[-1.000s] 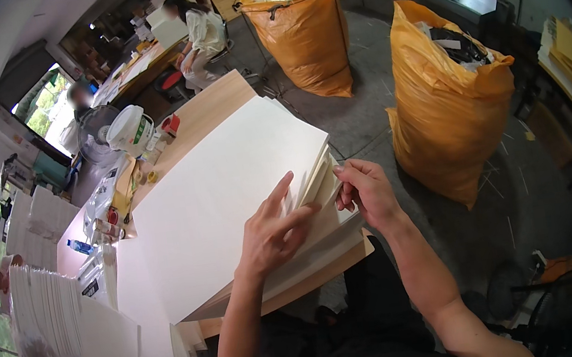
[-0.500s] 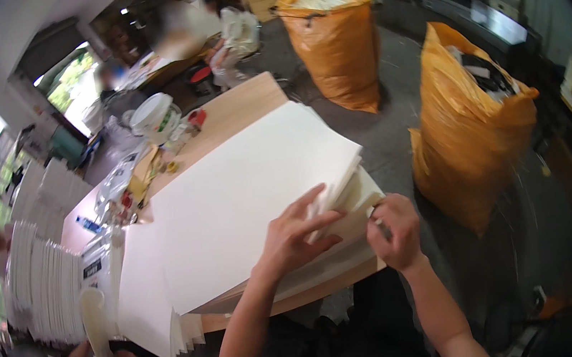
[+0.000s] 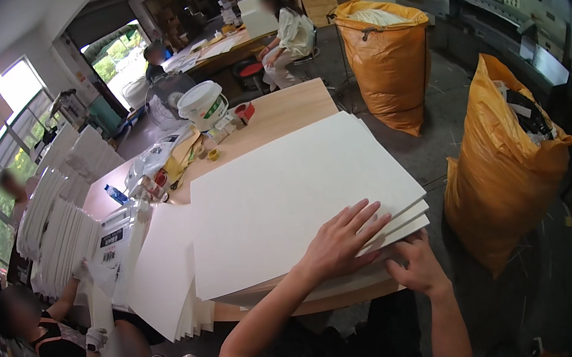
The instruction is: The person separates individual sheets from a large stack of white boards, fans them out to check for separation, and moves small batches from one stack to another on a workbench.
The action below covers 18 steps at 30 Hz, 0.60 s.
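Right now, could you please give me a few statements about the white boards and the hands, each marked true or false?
1. The left hand lies flat on top of the stack of white boards. True.
2. The right hand holds a roll of tape. False: it is at the stack's near corner edge, with no tape in it.
3. The stack rests on a wooden table. True.
4. The two big sacks are blue. False: both the near orange sack and the far orange sack are orange.
5. A white bucket stands on the table's far end. True.
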### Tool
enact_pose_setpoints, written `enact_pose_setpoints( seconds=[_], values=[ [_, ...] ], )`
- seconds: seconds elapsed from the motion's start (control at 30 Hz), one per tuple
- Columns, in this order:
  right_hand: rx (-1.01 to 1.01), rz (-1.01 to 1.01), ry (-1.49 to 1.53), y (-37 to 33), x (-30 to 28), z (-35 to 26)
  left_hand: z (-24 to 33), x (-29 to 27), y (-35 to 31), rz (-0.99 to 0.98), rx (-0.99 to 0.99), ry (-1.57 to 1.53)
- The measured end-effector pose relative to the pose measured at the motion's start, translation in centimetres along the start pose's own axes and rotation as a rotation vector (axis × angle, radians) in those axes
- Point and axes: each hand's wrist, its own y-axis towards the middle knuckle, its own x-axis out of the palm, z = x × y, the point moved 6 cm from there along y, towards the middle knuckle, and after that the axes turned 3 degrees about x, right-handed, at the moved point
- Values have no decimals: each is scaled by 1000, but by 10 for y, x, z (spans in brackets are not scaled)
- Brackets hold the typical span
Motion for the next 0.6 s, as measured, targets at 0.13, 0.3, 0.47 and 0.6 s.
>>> enact_pose_setpoints(
  seconds=[0.13, 0.3, 0.47, 0.6],
  values=[
    [29, 40, -24, 2, -2, 1, -4, -2, 5, 82, -21, 20],
    [93, 369, 20, -15, -23, 31, -6, -2, 6, 74, -38, -11],
    [439, 150, -152, -12, -46, 39, -4, -2, 4, 51, -103, -14],
    [381, 157, -92, 7, -54, 29, -2, 2, 5, 20, -30, 47]
  ],
)
